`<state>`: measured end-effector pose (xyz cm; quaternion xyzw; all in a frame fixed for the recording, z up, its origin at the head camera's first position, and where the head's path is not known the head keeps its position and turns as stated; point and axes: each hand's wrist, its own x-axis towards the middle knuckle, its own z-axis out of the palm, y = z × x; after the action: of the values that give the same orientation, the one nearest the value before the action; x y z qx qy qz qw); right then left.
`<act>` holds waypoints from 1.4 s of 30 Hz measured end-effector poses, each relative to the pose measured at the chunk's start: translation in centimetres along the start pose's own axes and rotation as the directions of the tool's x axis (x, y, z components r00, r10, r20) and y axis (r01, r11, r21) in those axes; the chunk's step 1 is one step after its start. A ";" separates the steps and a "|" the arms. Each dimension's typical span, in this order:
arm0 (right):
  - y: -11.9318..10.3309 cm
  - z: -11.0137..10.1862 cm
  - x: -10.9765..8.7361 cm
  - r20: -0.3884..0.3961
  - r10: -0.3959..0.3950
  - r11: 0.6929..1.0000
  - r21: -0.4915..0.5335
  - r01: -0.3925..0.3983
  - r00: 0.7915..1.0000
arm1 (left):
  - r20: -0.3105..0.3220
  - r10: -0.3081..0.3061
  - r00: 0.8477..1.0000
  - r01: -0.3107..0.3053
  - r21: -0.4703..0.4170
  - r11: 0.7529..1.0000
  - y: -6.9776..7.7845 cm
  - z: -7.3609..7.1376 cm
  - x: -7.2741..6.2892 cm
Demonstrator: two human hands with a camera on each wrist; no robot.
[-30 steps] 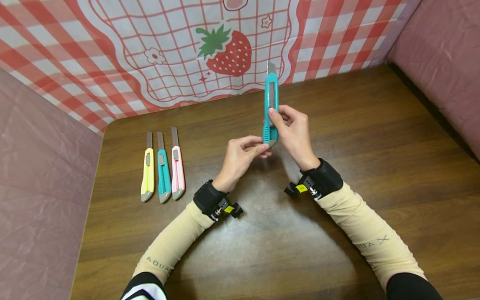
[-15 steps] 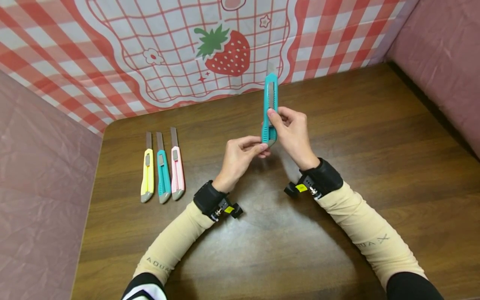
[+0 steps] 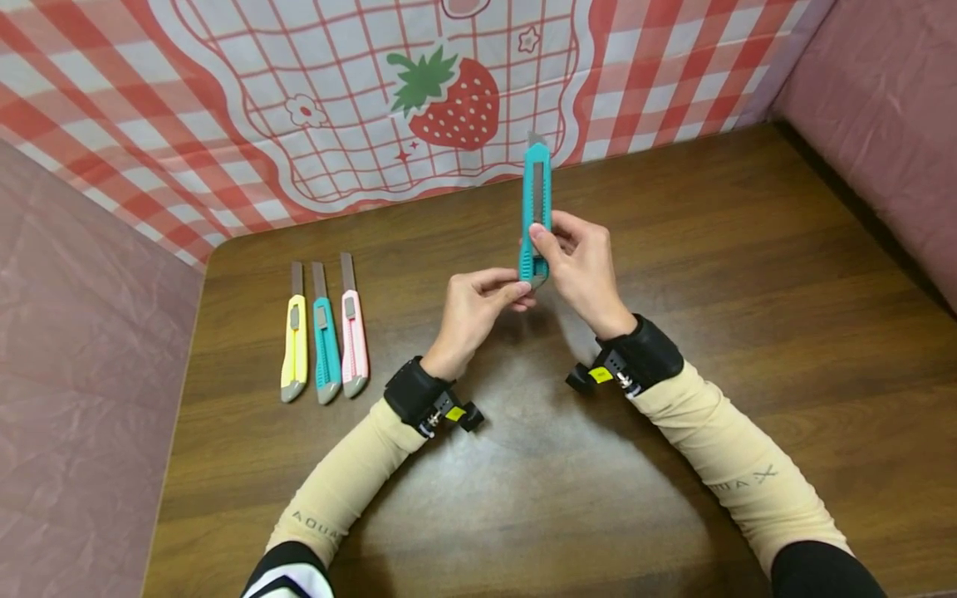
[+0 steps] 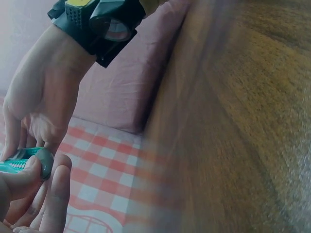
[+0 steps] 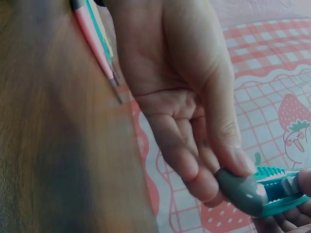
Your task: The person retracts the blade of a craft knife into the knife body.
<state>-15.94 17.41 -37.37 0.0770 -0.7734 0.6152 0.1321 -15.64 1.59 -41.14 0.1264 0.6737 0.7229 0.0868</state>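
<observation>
A teal utility knife (image 3: pixel 537 187) stands upright, blade up, above the table between both hands. My left hand (image 3: pixel 474 316) pinches its grey end cap (image 5: pixel 243 191) between thumb and fingers. Higher up, my right hand (image 3: pixel 586 266) grips the handle from the right, its thumb pressing on the slider, which the thumb mostly hides. Only a short tip of blade shows past the handle. In the left wrist view, the grey cap (image 4: pixel 45 162) sits under the left thumb.
On the left of the wooden table (image 3: pixel 478 515), a yellow knife (image 3: pixel 295 349), a second teal knife (image 3: pixel 326 345) and a pink knife (image 3: pixel 355 345) lie side by side with blades out. A red checked strawberry cloth (image 3: pixel 456 100) hangs behind.
The right thumb has slid down the handle, and the blade of the held knife has drawn back into it, so less of it sticks out. Both hands otherwise stay nearly in place.
</observation>
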 end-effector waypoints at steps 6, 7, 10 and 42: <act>-0.2 0.1 0.0 0.011 -0.008 1.000 0.008 0.008 1.000 | -0.001 0.011 1.000 -0.011 -0.007 1.000 0.0 -0.1 0.2; -0.2 0.1 0.0 0.016 -0.007 1.000 0.010 0.007 1.000 | -0.004 0.009 1.000 -0.009 -0.009 1.000 0.0 -0.1 0.2; -0.2 0.2 0.0 0.031 -0.006 1.000 0.015 0.006 0.999 | -0.010 0.010 1.000 -0.010 -0.013 1.000 0.0 -0.1 0.2; -0.3 -0.2 0.1 -0.040 0.132 0.991 0.020 -0.131 0.990 | -0.051 0.022 0.998 -0.022 -0.015 1.000 0.2 -0.1 0.1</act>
<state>-15.92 17.53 -36.99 0.0141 -0.7686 0.6307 0.1066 -15.75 1.48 -40.98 0.1149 0.6685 0.7321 0.0628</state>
